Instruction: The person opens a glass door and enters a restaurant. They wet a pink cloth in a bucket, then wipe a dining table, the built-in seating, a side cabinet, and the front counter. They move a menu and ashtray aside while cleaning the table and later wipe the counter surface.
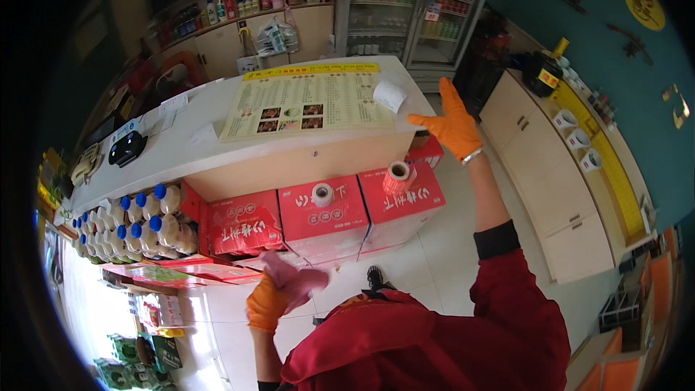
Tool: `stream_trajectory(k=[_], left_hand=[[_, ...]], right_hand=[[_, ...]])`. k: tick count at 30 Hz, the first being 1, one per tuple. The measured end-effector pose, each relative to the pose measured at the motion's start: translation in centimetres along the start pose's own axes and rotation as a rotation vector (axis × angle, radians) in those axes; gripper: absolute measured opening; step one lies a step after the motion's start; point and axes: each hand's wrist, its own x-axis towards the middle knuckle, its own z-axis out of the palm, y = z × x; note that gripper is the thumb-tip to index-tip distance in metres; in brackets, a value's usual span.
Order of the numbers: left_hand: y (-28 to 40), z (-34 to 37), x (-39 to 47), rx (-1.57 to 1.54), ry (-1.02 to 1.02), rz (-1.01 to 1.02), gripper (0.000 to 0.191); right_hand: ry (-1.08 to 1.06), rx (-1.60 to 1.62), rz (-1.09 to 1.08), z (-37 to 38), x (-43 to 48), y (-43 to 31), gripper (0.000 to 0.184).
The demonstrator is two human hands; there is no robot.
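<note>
My left hand (266,302), in an orange rubber glove, grips a crumpled pink cloth (296,279) low in front of the red cartons. My right hand (455,125), gloved the same way, is raised by the right end of the white counter (201,99), thumb and fingers spread and nothing in it. Just left of that thumb, a curled white paper slip (389,96) lies at the corner of a laminated menu sheet (304,100) with food pictures. I cannot tell whether the thumb touches the counter.
Red cartons (326,228) line the counter's front, carrying a white roll (322,194) and a red-and-white roll (398,178). Blue-capped bottles (176,234) stand at left. Behind the counter is a glass-door drinks fridge (402,11). A low cabinet (543,174) bounds the tiled floor (434,260) at right.
</note>
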Motion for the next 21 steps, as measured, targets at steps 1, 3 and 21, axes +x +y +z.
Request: stream_trajectory(k=[1, 3, 21], left_hand=[[0.8, -0.5, -0.3, -0.028, 0.124, 0.052, 0.074], [2.5, -1.3, -0.5, 0.081, 0.251, -0.014, 0.078], [-5.4, 0.6, -0.7, -0.766, 0.038, -0.246, 0.027]], right_hand=[[-0.048, -0.060, -0.107, 0.7, 1.7, 0.3, 0.120], [-0.161, -0.167, -0.243, 1.5, 4.3, 1.1, 0.128], [-0.216, 0.971, -0.001, 4.9, 8.4, 4.1, 0.017]])
